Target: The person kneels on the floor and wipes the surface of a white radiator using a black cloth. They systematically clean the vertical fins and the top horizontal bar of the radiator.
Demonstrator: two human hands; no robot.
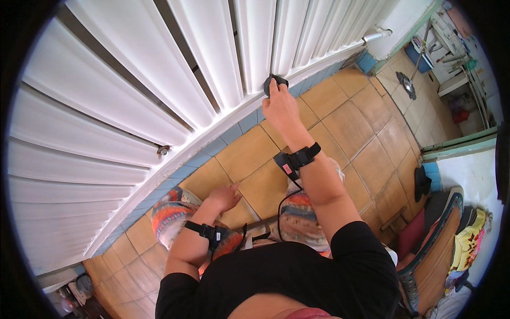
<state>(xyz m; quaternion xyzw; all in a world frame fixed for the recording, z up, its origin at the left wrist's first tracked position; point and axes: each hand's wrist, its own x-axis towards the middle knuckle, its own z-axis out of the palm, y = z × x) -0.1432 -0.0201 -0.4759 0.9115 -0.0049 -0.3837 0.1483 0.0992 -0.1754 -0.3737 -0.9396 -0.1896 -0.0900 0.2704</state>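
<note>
My right hand (281, 105) reaches forward and holds a dark cloth or pad (271, 84) against the bottom of a white slatted metal panel (255, 48), where the slats meet the white lower ledge (235, 107). The pad is bunched beneath my fingers, so its full shape is hidden. Over my left knee, my left hand (225, 198) hangs with its fingers apart and nothing in it. Each forearm wears a black strap with a small device; a black cable runs from the right one (297, 160). Patterned trousers (303, 215) cover my bent legs.
Blue tiles (231, 132) line the wall foot above the tan floor tiles (255, 159). A rusty bolt (163, 150) sticks out between slats. At right are a doorway with a mop (407, 85), a blue container (418, 56), dark footwear (421, 183) and a chair (438, 247) with folded textiles.
</note>
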